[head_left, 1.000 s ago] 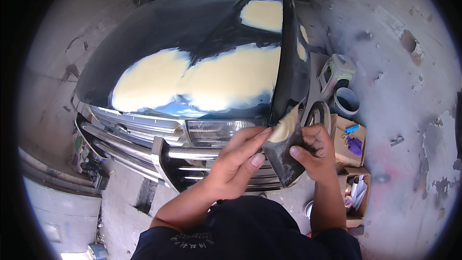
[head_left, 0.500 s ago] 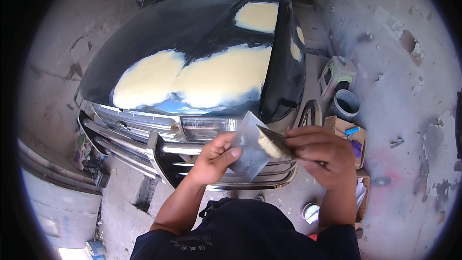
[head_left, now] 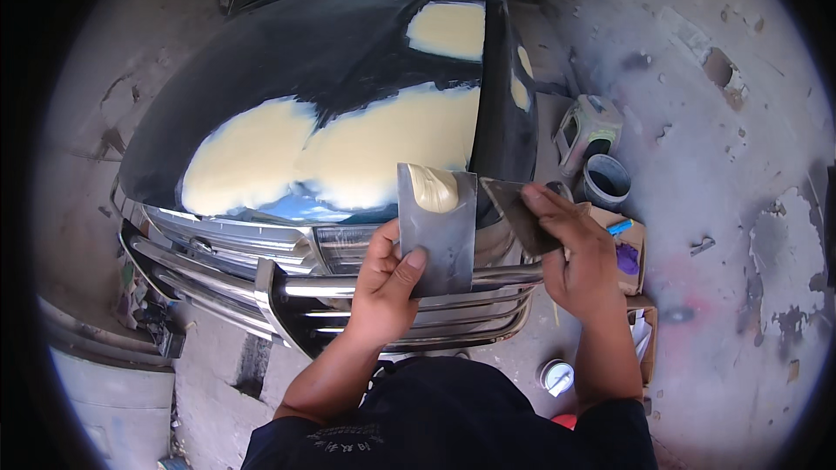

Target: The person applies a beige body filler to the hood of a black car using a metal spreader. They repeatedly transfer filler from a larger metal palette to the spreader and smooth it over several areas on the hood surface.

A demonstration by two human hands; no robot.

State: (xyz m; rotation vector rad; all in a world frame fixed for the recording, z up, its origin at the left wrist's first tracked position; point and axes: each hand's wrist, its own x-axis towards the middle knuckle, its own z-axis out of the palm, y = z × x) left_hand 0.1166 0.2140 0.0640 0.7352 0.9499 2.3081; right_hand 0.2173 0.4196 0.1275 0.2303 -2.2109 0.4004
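Note:
My left hand (head_left: 390,283) is closed on the left edge of a flat grey metal plate (head_left: 446,248), thumb on its face. A thick dollop of cream-coloured body filler (head_left: 433,189) sits near the plate's top edge. In my right hand (head_left: 579,257) is a thin dark putty spreader (head_left: 520,211), tilted, its blade beside the plate and apart from it. Beyond both hands is a car's black hood (head_left: 348,43), with wide cream filler patches (head_left: 392,144) across its front and a smaller cream patch (head_left: 448,30) farther back on the right.
A chrome bumper guard (head_left: 340,285) runs across the car's front, just below my hands. To the right stand a plastic stool (head_left: 592,122), a grey bucket (head_left: 607,181) and cardboard boxes (head_left: 640,235). An open can (head_left: 556,376) is on the floor near my right forearm.
The filler has gone from the spreader onto the plate. My right hand has drawn the spreader slightly up and away, and the plate has turned more upright. The view has shifted slightly.

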